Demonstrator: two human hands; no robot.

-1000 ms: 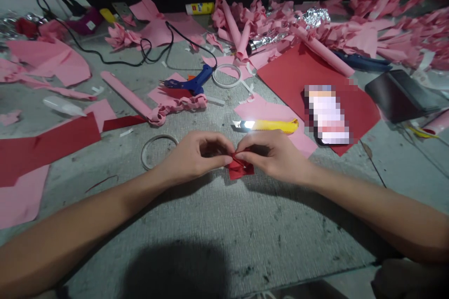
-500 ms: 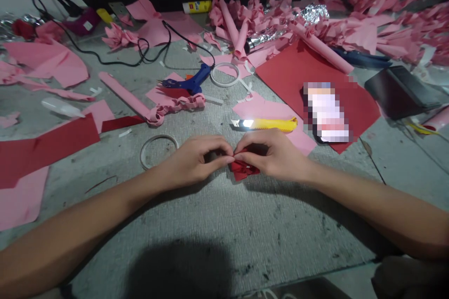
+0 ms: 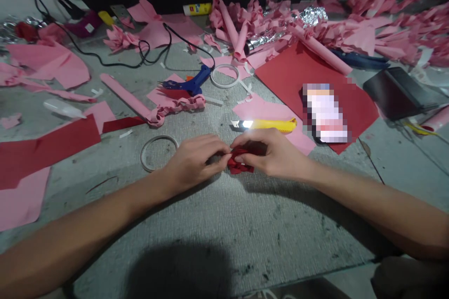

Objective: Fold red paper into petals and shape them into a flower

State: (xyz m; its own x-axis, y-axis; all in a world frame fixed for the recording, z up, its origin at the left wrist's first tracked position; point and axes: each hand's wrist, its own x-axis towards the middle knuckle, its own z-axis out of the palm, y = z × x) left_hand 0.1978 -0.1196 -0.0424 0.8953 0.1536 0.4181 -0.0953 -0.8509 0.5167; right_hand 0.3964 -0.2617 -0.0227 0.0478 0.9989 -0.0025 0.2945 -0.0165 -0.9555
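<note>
A small piece of folded red paper point(image 3: 240, 163) is held between my two hands, low over the grey surface. My left hand point(image 3: 198, 159) pinches its left edge with thumb and fingertips. My right hand point(image 3: 273, 152) has thumb and forefinger closed on its right and upper part, hiding some of the folds. Just beyond my right hand lies a yellow utility knife point(image 3: 273, 125) with its blade out to the left. A ring of tape point(image 3: 142, 153) lies flat beside my left wrist.
A blue glue gun point(image 3: 196, 83) with a black cord lies beyond my hands, near a white tape ring point(image 3: 212, 79). At right, a phone point(image 3: 326, 114) rests on a red sheet point(image 3: 280, 74). A black folded object point(image 3: 396, 93), pink paper scraps point(image 3: 386, 32) and a glue stick point(image 3: 197, 9) lie around.
The red paper has turned and sits slightly higher and further left, looking more bunched. My right finger and thumb have spread further apart around it; my left hand has barely shifted.
</note>
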